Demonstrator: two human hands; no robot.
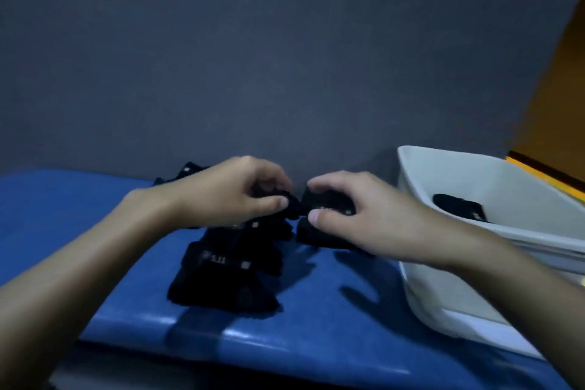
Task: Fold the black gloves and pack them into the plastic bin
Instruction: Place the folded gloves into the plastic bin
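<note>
A black glove (319,233) is held just above the blue table between both hands. My left hand (234,191) pinches one end of it with thumb and fingers. My right hand (354,210) grips the other, bulkier end, thumb on top. Under and in front of my left hand lies a pile of black gloves (226,275) with small white labels. The white plastic bin (493,231) stands to the right, and one folded black glove (459,206) lies inside it. Another black glove (186,170) shows behind my left wrist.
The blue table (316,320) ends at a front edge near me. A dark grey wall rises right behind the gloves. A yellow surface with a black stripe (544,168) lies beyond the bin at the far right.
</note>
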